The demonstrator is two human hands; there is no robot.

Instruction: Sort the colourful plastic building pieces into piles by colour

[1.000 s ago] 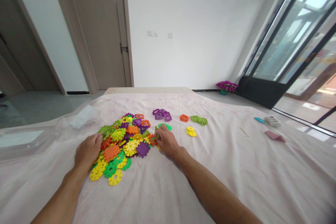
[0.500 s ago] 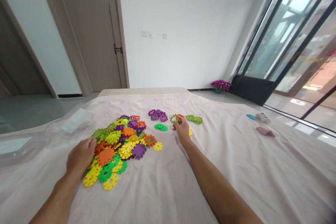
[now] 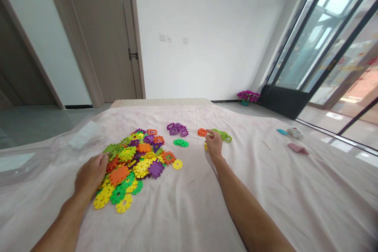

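Observation:
My left hand (image 3: 91,173) rests against the left edge of a mixed heap of plastic interlocking discs (image 3: 144,148), its fingertips touching the light green pieces (image 3: 113,150); its fingers are loosely bent, partly hidden. My right hand (image 3: 214,142) is over the small light green pile (image 3: 225,136), with index finger and thumb apart and no piece visible between them. Left of its fingers lie orange pieces (image 3: 202,132). Yellow pieces (image 3: 206,146) show partly beneath the hand. Further left are a purple pile (image 3: 177,129) and a green pile (image 3: 181,142).
A single yellow disc (image 3: 177,164) lies at the heap's right edge. Clear plastic packaging (image 3: 63,141) is on the left of the cloth (image 3: 189,204). To the right are a thin stick (image 3: 267,144), a pink folded item (image 3: 298,148), a blue item (image 3: 282,131) and a small white box (image 3: 295,132).
My right hand has moved right, from above the orange pieces to the light green pile. The light green piece in its fingers no longer shows there. My left hand has stayed put.

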